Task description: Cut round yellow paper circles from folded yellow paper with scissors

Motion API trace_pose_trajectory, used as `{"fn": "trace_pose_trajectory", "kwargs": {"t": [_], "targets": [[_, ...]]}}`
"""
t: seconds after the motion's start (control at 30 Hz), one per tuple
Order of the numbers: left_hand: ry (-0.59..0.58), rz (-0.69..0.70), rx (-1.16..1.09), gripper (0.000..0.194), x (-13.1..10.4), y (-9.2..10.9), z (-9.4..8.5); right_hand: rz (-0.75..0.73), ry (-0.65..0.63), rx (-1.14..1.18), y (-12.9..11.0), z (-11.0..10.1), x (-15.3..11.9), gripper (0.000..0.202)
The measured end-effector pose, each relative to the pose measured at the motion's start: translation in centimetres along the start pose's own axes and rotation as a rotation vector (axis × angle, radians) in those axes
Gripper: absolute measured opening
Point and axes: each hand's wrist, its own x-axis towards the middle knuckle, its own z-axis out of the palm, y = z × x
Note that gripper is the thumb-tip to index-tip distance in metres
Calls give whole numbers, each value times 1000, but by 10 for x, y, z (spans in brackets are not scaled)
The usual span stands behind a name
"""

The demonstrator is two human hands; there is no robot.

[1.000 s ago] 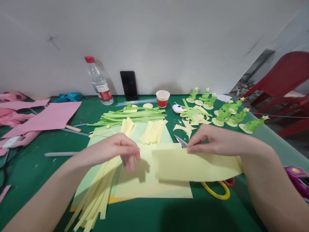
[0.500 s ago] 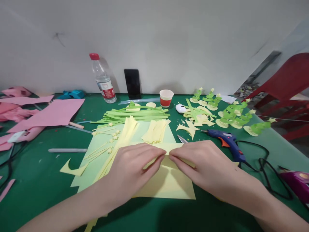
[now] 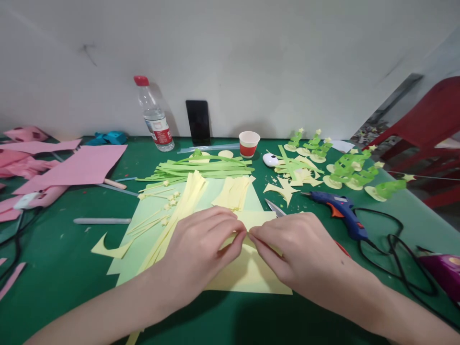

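Pale yellow paper pinched between two pairs of fingertips

Left hand and right hand nearly meet at the centre of the dial, each with thumb and forefinger pressed together, seemingly on an edge of the pale yellow paper. Whether that pinched edge belongs to the sheet lying beneath or to a separate layer, I cannot tell, as the fingers hide it. The sheet spreads below the hands toward 6 o'clock, over the green table.

Around this centre, a fan of short yellow strips lies at 11 o'clock on pale green paper. Long yellow strips run from 11 o'clock down past the left hand toward 8, with tiny folded paper stars beside them at 10. Green paper strips are heaped farther off at 11, short of the black phone, propped upright, and a red-capped water bottle.

At 12 stands a red-and-white paper cup. Scissors show a blade at 2, just beyond the right hand; star-topped green paper spirals stand farther out. Near 3 rests a blue glue gun.
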Motion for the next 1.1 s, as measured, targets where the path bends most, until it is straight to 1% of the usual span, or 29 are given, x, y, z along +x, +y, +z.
{"fn": "trace_pose_trajectory", "kwargs": {"t": [0.13,0.2,0.27,0.37,0.47,0.53,0.6,0.67,0.73,0.8,0.83,0.87,0.97,1.03,1.1], "targets": [[-134,-210,-99,11,4,-6,-6,48,-53,8,3,-3,1,33],[-174,-271,-126,12,7,-8,-9,67,-90,8,5,-4,1,32],[-189,-319,-134,13,10,-9,-11,73,-105,2,7,-6,0,33],[-169,-399,-63,14,14,-16,-13,98,-77,-7,12,-11,-2,35],[-135,-443,9,13,17,-27,-15,114,-56,-3,18,-15,-5,37],[-88,-459,50,12,19,-35,-16,116,-70,-8,20,-17,-6,38],[-29,-477,83,13,20,-38,-18,123,-82,-17,21,-17,-6,38],[28,-442,49,15,19,-34,-17,122,-78,-15,19,-16,-5,38],[34,-319,-67,15,16,-24,-14,110,-80,8,16,-13,-3,36],[-60,-168,-169,14,11,-11,-8,88,-92,39,12,-8,-1,34],[-89,-106,-177,14,7,-6,-4,76,-97,48,10,-6,0,33],[-114,-50,-168,13,4,-1,-1,66,-100,50,8,-3,0,32],[-77,57,-81,14,-4,4,6,58,-88,35,6,2,-1,31],[-51,87,-10,16,-6,4,6,65,-75,32,5,4,-2,30],[-56,102,49,18,-7,3,4,58,-52,25,5,4,-2,30]]}}
